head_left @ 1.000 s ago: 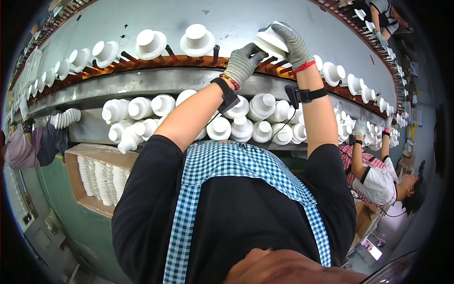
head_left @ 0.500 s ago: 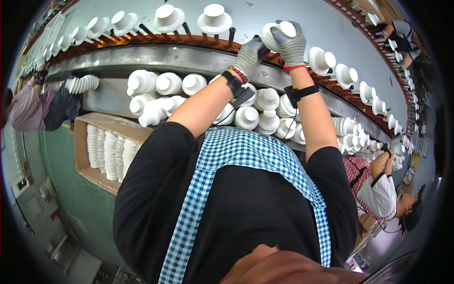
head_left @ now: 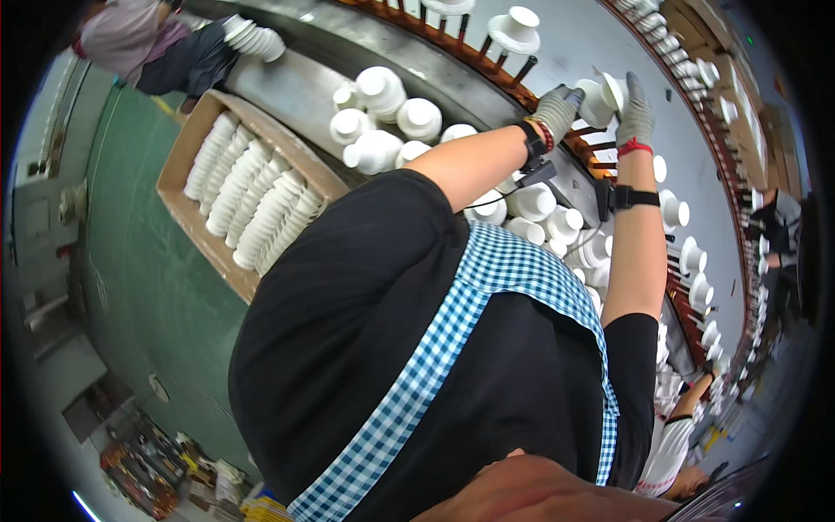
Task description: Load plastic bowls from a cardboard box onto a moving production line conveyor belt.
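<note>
Both my hands wear grey knit gloves with dark fingertips and reach over the peg rail at the upper right. A white flanged, cup-shaped piece (head_left: pixel 595 106) is tilted between them. My right hand (head_left: pixel 636 117) grips it from the right, fingers along the thin rim and thumb hidden. On the other side my left hand (head_left: pixel 557 110) has its bent fingers against the piece. Whether a second piece overlaps it I cannot tell. Below the hands are the dark pegs (head_left: pixel 600 157) of the rail. Another flanged piece (head_left: pixel 515 31) sits on a peg farther left.
Stacked white pieces (head_left: pixel 420 119) lie on the metal bench (head_left: pixel 287 87) before me. At the left stands a cardboard box (head_left: pixel 178 196) with rows of nested white pieces. Co-workers are at the far left (head_left: pixel 187 56) and lower right (head_left: pixel 670 448). The pegged rail curves round a pale table.
My view and body have turned to the right along the rail. My hands remain together at a white piece, which is now tilted more on edge.
</note>
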A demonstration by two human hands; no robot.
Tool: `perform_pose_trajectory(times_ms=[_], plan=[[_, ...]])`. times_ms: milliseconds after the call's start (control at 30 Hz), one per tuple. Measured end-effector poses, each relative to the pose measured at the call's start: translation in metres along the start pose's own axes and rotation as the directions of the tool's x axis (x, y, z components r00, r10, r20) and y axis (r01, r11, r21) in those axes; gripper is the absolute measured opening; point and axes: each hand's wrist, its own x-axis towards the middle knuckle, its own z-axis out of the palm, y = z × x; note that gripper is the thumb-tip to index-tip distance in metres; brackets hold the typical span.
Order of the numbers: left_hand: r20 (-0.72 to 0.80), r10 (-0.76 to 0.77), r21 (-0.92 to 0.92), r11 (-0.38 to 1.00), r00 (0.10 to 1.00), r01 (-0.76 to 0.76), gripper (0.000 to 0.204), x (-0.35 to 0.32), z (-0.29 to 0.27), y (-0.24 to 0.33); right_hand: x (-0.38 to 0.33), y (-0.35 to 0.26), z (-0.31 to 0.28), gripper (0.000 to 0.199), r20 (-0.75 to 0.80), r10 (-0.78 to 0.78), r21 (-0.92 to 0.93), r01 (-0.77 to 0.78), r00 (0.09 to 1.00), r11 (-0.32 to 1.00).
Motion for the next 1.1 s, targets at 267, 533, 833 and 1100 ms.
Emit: perform_pose_trajectory(times_ms=[267,533,833,1100], plan=[[-0.096,0.103,0.248,0.966,0.99,-0.077,0.038,0.003,-0.089,0.023,-0.1,-0.04,-0.011,0.047,0.453,-0.387,0.22,0.321,0.803,0.921],[-0.674,0.45,0.415,0.887,0.585,-0.204,0.025,-0.026,-0.433,0.054,-0.189,0.003,-0.155,0.064,0.047,-0.073,0.189,0.063,0.996,0.98],[-0.277,-0.534,0.816,0.307,0.799,0.489,0.083,-0.031,-0.531,-0.122,-0.236,0.014,-0.201,0.06,0.387,-0.538,-0.829,0.538,0.749,0.153],[-0.291,-0.361,0.819,0.384,0.886,0.425,0.069,-0.016,-0.499,-0.114,-0.27,0.019,-0.159,0.055,-0.045,0.075,-0.264,-0.084,0.996,0.961]])
